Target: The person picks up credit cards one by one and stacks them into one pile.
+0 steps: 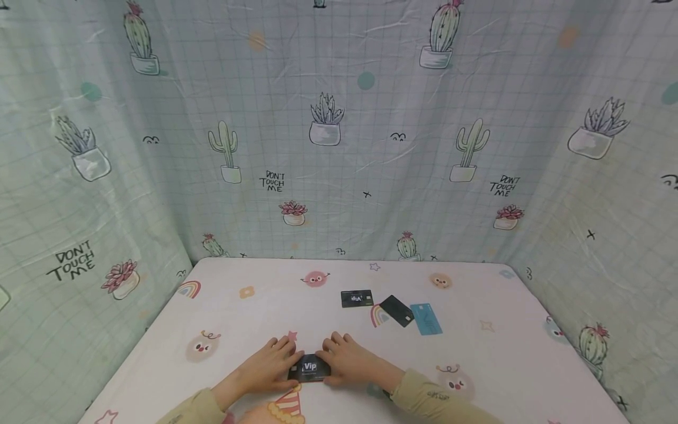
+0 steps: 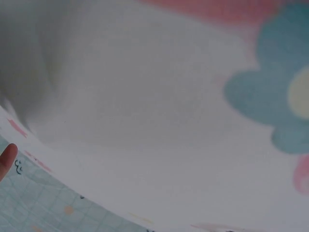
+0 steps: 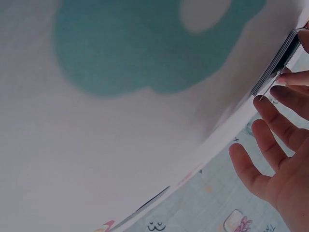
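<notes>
A black card (image 1: 310, 367) printed "Vip" lies between my two hands near the front middle of the table. My left hand (image 1: 269, 363) pinches its left end, with a finger at the far corner and the thumb by the near one. The right hand (image 1: 354, 363) grips the right end in the same way. In the right wrist view a stack of cards (image 3: 274, 66) shows edge-on, and a thin card at its side touches the fingers (image 3: 280, 121). Only one fingertip (image 2: 8, 157) appears in the left wrist view; the card is out of sight there.
Farther back on the table (image 1: 254, 321) lie a black "Vip" card (image 1: 357, 298), a plain black card (image 1: 397, 311) set at an angle, and a blue card (image 1: 426, 319). Cactus-print cloth (image 1: 365, 159) hangs around the back and sides.
</notes>
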Available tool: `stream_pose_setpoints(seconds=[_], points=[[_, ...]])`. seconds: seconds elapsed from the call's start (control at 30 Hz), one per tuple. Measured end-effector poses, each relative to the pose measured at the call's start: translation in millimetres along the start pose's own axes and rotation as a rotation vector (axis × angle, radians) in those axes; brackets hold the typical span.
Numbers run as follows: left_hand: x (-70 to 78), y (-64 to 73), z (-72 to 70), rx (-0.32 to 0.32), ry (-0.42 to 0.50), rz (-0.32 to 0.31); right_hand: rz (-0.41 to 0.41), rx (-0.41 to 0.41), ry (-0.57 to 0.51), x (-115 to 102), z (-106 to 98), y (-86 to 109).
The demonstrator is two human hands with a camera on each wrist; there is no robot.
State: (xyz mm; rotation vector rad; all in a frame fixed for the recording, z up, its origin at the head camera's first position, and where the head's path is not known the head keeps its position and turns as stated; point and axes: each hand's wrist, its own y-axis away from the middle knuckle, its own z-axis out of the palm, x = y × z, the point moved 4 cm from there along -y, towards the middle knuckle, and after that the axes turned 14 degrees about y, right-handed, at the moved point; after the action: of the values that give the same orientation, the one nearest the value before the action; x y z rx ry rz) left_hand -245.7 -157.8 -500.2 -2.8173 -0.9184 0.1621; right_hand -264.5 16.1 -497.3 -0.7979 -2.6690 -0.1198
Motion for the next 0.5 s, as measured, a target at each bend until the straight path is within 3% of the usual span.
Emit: stream_pose_setpoints(seconds=[0.5], points=[[0.9, -1.7, -2.4, 0.017, -0.011, 0.028, -0.006, -0.016, 0.009, -1.0, 4.4, 0.8]])
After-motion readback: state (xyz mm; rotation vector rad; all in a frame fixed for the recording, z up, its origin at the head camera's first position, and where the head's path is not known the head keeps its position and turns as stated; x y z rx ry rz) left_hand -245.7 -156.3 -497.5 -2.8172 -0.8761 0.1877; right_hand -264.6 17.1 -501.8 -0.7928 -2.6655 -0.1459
